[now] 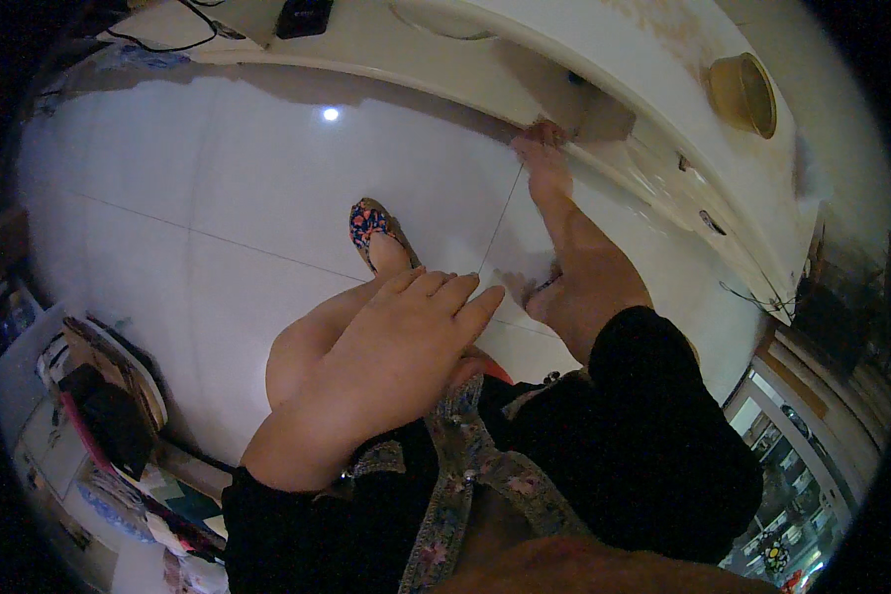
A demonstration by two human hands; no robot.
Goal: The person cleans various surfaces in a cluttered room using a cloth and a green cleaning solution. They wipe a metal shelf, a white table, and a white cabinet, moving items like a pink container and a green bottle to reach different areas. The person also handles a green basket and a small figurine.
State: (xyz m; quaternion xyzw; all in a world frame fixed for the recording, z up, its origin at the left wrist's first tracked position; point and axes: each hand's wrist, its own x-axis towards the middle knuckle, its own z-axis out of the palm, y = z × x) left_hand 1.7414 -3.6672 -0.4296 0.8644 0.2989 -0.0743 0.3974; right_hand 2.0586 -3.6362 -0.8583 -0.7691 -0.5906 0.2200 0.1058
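Note:
My left hand (pixel 408 327) is held palm down in front of my body, its fingers somewhat apart and nothing seen in it. Below it are my leg and a foot in a floral-patterned shoe (pixel 371 223). My right arm reaches forward. The fingers of my right hand (pixel 543 145) hook over the front edge of a cream-coloured open drawer (pixel 445 89), and the fingertips are blurred. Inside the drawer, to the right, is a small dark object (pixel 575 76). A flat black device (pixel 304 18) lies toward its left part.
A yellowish plastic tub (pixel 735 95) stands on the stained white top (pixel 661 44). A black cable (pixel 185 46) loops at the far left. Piled bags and cloths (pixel 119 423) sit at lower left. A glass-fronted cabinet (pixel 779 460) stands at right. Pale tiles (pixel 215 193) cover the floor.

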